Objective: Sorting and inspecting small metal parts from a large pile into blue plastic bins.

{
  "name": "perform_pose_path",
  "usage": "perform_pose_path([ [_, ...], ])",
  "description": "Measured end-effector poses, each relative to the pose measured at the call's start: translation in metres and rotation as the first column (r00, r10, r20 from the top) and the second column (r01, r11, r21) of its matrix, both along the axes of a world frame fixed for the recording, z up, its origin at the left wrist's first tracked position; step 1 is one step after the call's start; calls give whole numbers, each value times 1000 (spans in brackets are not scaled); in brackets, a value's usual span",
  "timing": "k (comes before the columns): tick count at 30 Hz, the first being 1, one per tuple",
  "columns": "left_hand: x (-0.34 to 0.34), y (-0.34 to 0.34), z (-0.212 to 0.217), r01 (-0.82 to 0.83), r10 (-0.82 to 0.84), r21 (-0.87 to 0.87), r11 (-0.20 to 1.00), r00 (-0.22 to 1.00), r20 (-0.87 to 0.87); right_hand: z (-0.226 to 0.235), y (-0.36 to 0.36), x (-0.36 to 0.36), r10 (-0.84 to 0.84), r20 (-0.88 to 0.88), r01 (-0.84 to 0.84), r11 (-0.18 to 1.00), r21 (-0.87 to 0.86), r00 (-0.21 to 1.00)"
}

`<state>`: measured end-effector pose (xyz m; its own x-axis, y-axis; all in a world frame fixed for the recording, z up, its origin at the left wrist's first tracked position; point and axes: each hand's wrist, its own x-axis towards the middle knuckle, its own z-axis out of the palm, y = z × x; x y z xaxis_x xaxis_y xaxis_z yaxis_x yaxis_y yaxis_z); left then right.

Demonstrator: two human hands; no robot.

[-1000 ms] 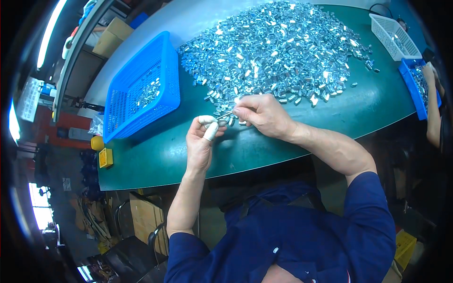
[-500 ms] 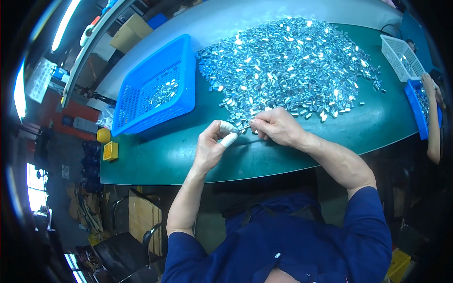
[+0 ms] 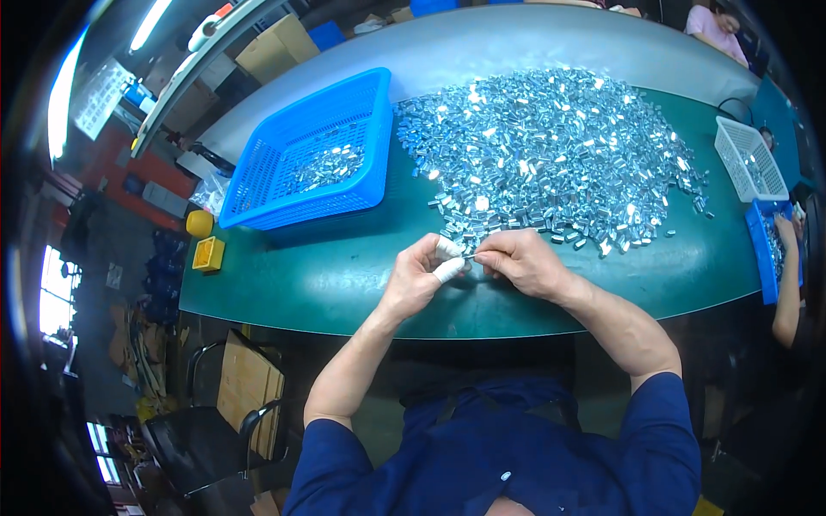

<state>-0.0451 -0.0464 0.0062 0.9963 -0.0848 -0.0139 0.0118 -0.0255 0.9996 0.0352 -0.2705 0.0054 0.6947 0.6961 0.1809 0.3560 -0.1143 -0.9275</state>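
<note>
At the far left of the frame I see one yellow block [image 3: 208, 254] and one yellow ball [image 3: 200, 223] on the edge of the green surface [image 3: 327, 284]. Right of them sits one blue basket [image 3: 310, 155], with a thin layer of small metal parts in it. In the middle of the frame my left hand [image 3: 422, 279] and right hand [image 3: 520, 261] meet just below the pile [image 3: 551, 155]. The left fingers, two of them in white cots [image 3: 448, 270], are pinched on one small metal clip [image 3: 469, 256], and the right fingers are closed on its other end. I judge the clip light, stiff and slick, with thin edges, so it is best taken by its flat sides, fingertip to fingertip. The pile holds far too many clips to count, hundreds at least. At the right edge stand one white basket [image 3: 750, 159] and one more blue tray [image 3: 768, 258], where another person's arm [image 3: 787, 292] reaches in.
</note>
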Motion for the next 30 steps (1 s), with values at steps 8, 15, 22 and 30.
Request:
perform_pose_path([
  [8, 1, 0, 6, -36, 32, 96, 995, 998, 50, -2, 1, -2, -1, -212, -3, 1000, -15, 977],
  [15, 7, 20, 40, -178, 90, 381, 907, 967, 237, -6, -6, 3, -81, -383, 159, 971, 176, 920],
  [22, 45, 100, 104, -784, 174, 492, 379, 582, 794, 7, -4, 10, -198, -401, 322, 907, 272, 895],
  [30, 16, 7, 10, -393, -196, 758, 521, 809, 554, 10, -3, 8, -186, -408, 324, 898, 299, 894],
])
